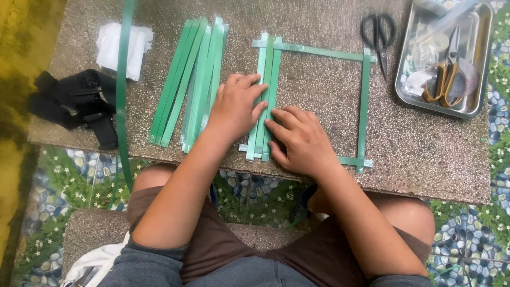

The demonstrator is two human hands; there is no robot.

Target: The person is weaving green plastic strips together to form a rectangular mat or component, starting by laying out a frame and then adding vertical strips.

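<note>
Head view: hands (265, 119) covering green strips (264, 95)

Green plastic strips (264, 95) lying flat, woven upright into a square strip frame (364, 101), on stone slab

Slab (435, 159): speckled stone, rough, matt. Woven strips (268, 69) under both hands: green plastic strapping, smooth, slight sheen. Loose strip bundle (194, 69) near slab's far edge: same plastic, glossy. Tray (481, 106) at far right corner: bare metal, shiny. Scissors (379, 32): dark metal, matt. White wad (109, 45) at far left corner: soft paper or cloth, cannot tell.
</note>
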